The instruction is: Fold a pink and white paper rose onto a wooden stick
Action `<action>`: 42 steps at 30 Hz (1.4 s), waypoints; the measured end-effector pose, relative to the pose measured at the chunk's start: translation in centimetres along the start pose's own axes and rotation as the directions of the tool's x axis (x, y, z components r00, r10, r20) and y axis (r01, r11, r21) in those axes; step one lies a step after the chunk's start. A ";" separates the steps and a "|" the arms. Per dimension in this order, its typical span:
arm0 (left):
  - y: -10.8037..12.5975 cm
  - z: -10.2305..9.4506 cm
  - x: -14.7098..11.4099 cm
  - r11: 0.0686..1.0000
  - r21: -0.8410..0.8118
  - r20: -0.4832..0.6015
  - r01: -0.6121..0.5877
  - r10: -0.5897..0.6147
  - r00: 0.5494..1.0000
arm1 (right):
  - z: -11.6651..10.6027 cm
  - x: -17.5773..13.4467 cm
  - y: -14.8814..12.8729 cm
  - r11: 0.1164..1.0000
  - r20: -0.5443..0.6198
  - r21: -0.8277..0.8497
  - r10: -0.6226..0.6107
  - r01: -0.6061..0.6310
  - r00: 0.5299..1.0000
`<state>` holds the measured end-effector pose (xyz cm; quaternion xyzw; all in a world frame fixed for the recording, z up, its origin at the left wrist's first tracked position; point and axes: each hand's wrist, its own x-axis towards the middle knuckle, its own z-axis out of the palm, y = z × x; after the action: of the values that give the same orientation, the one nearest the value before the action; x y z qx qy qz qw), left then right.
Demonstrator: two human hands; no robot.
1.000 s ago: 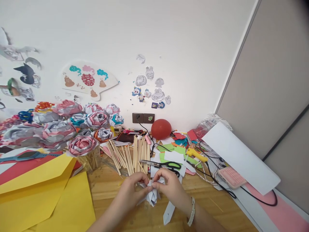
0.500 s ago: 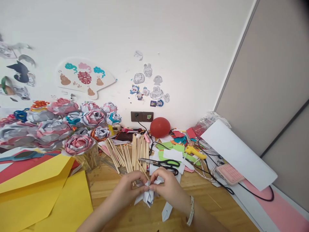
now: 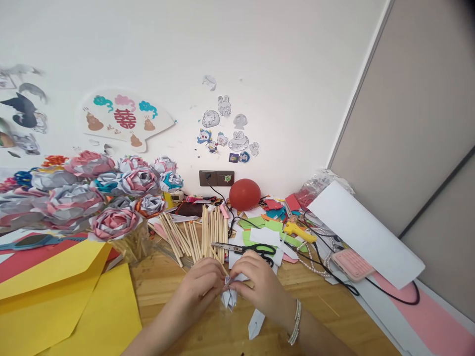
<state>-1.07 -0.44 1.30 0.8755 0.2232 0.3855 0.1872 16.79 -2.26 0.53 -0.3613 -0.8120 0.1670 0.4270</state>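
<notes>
My left hand [image 3: 206, 286] and my right hand [image 3: 252, 278] meet over the tabletop, fingertips pinched on a small white paper flower [image 3: 229, 298] with pointed folded petals. Part of it is hidden by my fingers. A thin wooden stick [image 3: 217, 259] runs up and left from it, between my hands. Below my right hand lies a folded white paper strip [image 3: 256, 324] with a pointed end. Just beyond the hands are black-handled scissors [image 3: 256, 248], lying across several wooden sticks [image 3: 215, 230].
Finished paper flowers [image 3: 115, 222] stand bunched at the left, behind yellow paper sheets [image 3: 92, 311]. Further back are a red balloon [image 3: 245, 194] and coloured paper scraps [image 3: 263, 232]. A yellow glue gun [image 3: 300, 231], black cables and a pink keyboard-like device [image 3: 352, 263] lie to the right.
My fingers have shifted on the white paper flower, closing in around its top, and the left hand has turned slightly over it. The view has moved a little to the right.
</notes>
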 end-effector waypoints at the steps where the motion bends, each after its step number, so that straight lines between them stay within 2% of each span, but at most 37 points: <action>1: 0.0 0.1 0.0 0.999 -0.035 0.006 0.033 -0.032 0.999 | -0.2 0.1 0.0 1.000 0.026 0.013 0.013 -0.013 1.000; 4: -0.1 0.2 -0.1 0.965 -0.134 0.070 0.226 -0.218 0.973 | -0.3 0.1 0.2 0.995 0.082 0.066 0.071 -0.077 0.994; 7: -0.2 0.4 -0.1 0.866 -0.196 0.167 0.459 -0.432 0.886 | -0.2 0.0 0.4 0.963 0.148 0.141 0.207 -0.228 0.967; 9: -0.5 0.8 -0.2 0.788 -0.256 0.199 0.561 -0.525 0.828 | -0.1 -0.1 0.7 0.915 0.191 0.222 0.297 -0.336 0.935; 12: -1.1 1.5 -0.4 0.719 -0.310 0.230 0.622 -0.578 0.783 | 0.3 -0.3 1.4 0.821 0.291 0.324 0.386 -0.470 0.876; 14: -1.4 1.9 -0.6 0.711 -0.304 0.239 0.634 -0.588 0.773 | 0.6 -0.4 2.0 0.773 0.335 0.343 0.430 -0.533 0.838; 16: -1.5 2.1 -0.6 0.709 -0.290 0.234 0.643 -0.599 0.766 | 0.9 -0.5 2.5 0.761 0.333 0.338 0.454 -0.554 0.827; 23: -1.3 1.8 -0.5 0.744 -0.217 0.202 0.632 -0.599 0.775 | 1.1 -0.5 2.0 0.895 0.216 0.131 0.394 -0.426 0.893; 28: -0.8 1.7 -0.6 0.770 -0.163 0.193 0.616 -0.588 0.786 | 0.9 -0.6 2.0 0.946 0.302 -0.047 0.321 -0.322 0.898; 30: -0.5 1.7 -0.6 0.779 -0.148 0.184 0.610 -0.584 0.791 | 0.7 -0.6 2.2 0.968 0.325 -0.121 0.247 -0.219 0.913; 33: -0.3 1.6 -0.5 0.778 -0.156 0.180 0.609 -0.584 0.792 | 0.5 -0.5 2.2 0.972 0.329 -0.236 0.061 0.019 0.943; 35: -0.4 1.3 -0.4 0.767 -0.189 0.200 0.614 -0.582 0.788 | 0.4 -0.3 2.1 0.948 0.339 -0.277 -0.058 0.159 0.939; 36: -0.6 1.1 -0.3 0.759 -0.212 0.220 0.616 -0.577 0.787 | 0.4 -0.3 2.1 0.939 0.332 -0.285 -0.091 0.192 0.939; 39: -1.2 0.4 -0.2 0.712 -0.318 0.300 0.626 -0.550 0.779 | 0.5 -0.3 1.9 0.948 0.263 -0.272 -0.093 0.167 0.960; 42: -2.0 0.1 -0.3 0.612 -0.438 0.396 0.659 -0.527 0.752 | 0.9 -0.6 1.9 0.962 0.213 -0.238 -0.086 0.137 0.973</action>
<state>-1.72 1.03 0.04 0.6955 0.3575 0.2452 0.5730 17.09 -1.37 -1.40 -0.3470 -0.8846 0.0740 0.3027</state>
